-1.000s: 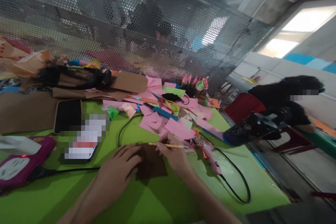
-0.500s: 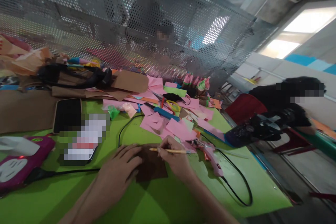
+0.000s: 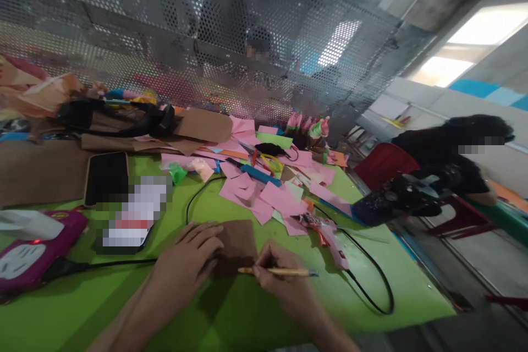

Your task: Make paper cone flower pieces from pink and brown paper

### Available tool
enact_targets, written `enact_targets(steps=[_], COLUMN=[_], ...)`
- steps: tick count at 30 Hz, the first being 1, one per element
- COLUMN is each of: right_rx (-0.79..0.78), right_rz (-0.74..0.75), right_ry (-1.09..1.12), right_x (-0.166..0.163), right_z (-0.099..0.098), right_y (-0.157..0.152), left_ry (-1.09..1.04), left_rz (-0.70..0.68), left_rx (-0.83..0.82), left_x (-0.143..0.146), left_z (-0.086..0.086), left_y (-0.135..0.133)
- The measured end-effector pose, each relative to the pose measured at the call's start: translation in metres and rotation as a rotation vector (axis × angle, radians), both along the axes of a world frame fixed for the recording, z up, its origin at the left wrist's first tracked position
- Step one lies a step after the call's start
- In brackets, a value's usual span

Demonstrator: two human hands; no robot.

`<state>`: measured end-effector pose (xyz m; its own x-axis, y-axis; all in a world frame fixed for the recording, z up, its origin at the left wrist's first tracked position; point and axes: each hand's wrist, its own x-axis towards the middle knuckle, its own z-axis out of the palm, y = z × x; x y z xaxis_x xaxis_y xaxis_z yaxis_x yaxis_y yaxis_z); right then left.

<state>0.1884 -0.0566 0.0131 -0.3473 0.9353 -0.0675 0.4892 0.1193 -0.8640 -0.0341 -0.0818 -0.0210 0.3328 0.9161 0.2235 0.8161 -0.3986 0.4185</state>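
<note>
A small brown piece of paper or felt (image 3: pixel 240 239) lies in front of me on the green tabletop. My left hand (image 3: pixel 192 253) rests flat over its left side, fingers stretched out, covering that edge. Between the fingertips of my right hand (image 3: pixel 274 269) is a yellowish pencil (image 3: pixel 291 272), held nearly level. Its tip points left over the lower right part of the brown piece; whether it touches the surface I cannot tell. To the right of this hand lies a pink glue gun (image 3: pixel 332 242) with a black cord.
Pink paper scraps (image 3: pixel 278 198), a blue cutter (image 3: pixel 260 175) and scissors (image 3: pixel 258 159) lie beyond my hands. On the left are a black phone (image 3: pixel 106 179), a lit phone (image 3: pixel 138 212) and a purple power strip (image 3: pixel 61 239). A person (image 3: pixel 445 148) sits at the right.
My right hand and the pencil have moved down toward me, from the brown piece's upper edge to its lower right. My left hand stays in place.
</note>
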Motion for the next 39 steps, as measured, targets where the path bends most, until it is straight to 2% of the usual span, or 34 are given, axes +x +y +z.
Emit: enact_targets(steps=[5,8,10,14,19,31,39], right_rx=[-0.037,-0.072,-0.031,0.077,0.097,0.127,0.030], right_rz=[0.022,-0.002,-0.035,-0.068,-0.069,-0.023,0.014], right_ry=[0.070,0.161,0.178,0.175,0.181,0.041,0.027], right_x=[0.003,-0.002,-0.009,-0.025,-0.032,-0.026,-0.013], right_z=[0.005,0.010,0.010,0.002,-0.009,-0.008,-0.001], right_y=[-0.002,0.006,0.016,0.039,0.053,0.048,0.017], left_ry=[0.038,0.050,0.058,0.072,0.061,0.066,0.044], left_rz=[-0.013,-0.009,0.001,0.017,0.000,0.001,-0.001], left_rx=[0.017,0.048,0.046,0.039,0.045,-0.015,0.023], left_x=[-0.002,-0.002,-0.001,0.000,0.000,-0.001,-0.004], left_z=[-0.002,-0.002,-0.001,0.003,0.002,0.005,0.002], left_y=[-0.001,-0.002,-0.003,-0.004,-0.002,-0.001,-0.001])
